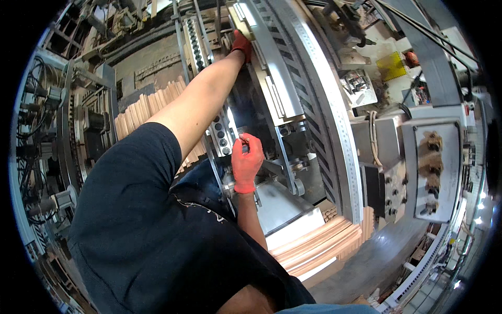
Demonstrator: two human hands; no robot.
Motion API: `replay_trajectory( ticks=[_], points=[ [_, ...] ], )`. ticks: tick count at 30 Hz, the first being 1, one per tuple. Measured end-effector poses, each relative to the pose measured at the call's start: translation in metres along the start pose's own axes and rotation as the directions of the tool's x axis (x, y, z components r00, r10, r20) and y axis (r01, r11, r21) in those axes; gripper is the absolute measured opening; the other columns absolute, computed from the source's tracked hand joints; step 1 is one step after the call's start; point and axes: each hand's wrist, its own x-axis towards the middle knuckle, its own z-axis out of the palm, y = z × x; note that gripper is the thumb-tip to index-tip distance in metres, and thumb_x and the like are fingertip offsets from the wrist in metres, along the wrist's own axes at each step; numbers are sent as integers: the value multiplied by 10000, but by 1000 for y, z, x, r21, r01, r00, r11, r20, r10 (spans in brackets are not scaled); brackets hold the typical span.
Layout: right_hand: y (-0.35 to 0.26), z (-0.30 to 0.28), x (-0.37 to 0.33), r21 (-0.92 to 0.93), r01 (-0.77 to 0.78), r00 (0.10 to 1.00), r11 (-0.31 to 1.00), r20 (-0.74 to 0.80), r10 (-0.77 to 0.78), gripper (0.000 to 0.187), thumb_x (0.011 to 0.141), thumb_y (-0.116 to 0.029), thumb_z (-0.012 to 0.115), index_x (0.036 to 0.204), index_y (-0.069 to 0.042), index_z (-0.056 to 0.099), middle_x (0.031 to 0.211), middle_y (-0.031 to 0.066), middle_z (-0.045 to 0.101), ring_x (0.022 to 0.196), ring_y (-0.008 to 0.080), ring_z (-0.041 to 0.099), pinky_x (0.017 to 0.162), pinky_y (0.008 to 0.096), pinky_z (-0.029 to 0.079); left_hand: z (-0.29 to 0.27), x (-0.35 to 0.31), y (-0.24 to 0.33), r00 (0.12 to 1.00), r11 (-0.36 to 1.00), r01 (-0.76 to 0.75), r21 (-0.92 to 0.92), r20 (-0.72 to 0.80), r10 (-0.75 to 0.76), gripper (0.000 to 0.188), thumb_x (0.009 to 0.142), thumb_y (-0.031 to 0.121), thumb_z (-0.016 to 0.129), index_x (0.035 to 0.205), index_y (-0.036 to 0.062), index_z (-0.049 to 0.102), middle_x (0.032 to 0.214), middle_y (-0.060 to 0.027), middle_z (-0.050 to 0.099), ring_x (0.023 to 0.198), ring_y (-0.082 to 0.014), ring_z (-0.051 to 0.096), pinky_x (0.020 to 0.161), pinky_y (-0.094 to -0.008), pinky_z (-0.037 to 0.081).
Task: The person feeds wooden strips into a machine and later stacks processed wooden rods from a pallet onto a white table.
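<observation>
My left hand [241, 44], in a red glove, reaches far up into a woodworking machine and rests on the top end of a dark metal plate [248, 104], between a perforated metal rail [197, 42] and a pale guide bar [272, 68]. Its fingers curl over the edge there. My right hand [247, 162], also in a red glove, is lower down at the plate's near end. Its thumb and forefinger are pinched together at the rail's lower part [222, 137]; what they pinch is too small to tell. My black sleeve [136, 209] fills the lower left.
Bundles of wooden slats lie behind my left arm [149, 104] and stacked below the machine at lower right [319, 243]. A long graduated metal fence [327, 110] runs down the middle. A grey control box [436, 167] with knobs stands at the right. Cabling and frames [47, 136] line the left.
</observation>
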Motion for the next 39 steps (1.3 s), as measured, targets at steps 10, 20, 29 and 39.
replay_trajectory(
  ticks=[10, 20, 29, 39],
  points=[
    [22, -15, 64, 719, -222, 806, 659, -245, 539, 303, 965, -218, 589, 1220, -93, 485, 1115, 23, 561, 766, 139, 639, 533, 238, 407, -14, -153, -10, 967, 902, -252, 350, 53, 250, 935, 806, 529, 725, 1464, -8, 334, 1430, -240, 491, 1306, -330, 494, 1066, -412, 399],
    [10, -22, 78, 879, -328, 807, 348, 69, 587, 208, 910, -310, 619, 1032, -155, 553, 910, -23, 588, 690, 125, 574, 503, 215, 349, -27, -270, -26, 813, 494, -563, 663, 334, 477, 936, 750, 380, 782, 1464, 9, 305, 1430, -298, 386, 1326, -432, 405, 1108, -499, 341],
    [-40, 28, 8, 870, -491, 702, 38, 370, 608, 161, 925, -254, 615, 994, -123, 554, 830, -7, 556, 629, 128, 576, 480, 214, 377, -95, -282, 18, 798, 307, -539, 784, 359, 484, 707, 796, 317, 628, 1417, 47, 428, 1310, -243, 551, 1237, -414, 516, 1067, -466, 392],
    [-35, 26, -6, 784, -620, 704, 37, 535, 466, 176, 959, -263, 589, 1060, -123, 554, 863, -5, 586, 683, 115, 608, 523, 208, 418, -74, -319, 11, 840, 169, -411, 896, 300, 452, 1101, 671, 560, 796, 1506, 71, 270, 1417, -221, 397, 1313, -433, 385, 1041, -543, 379]
  ],
)
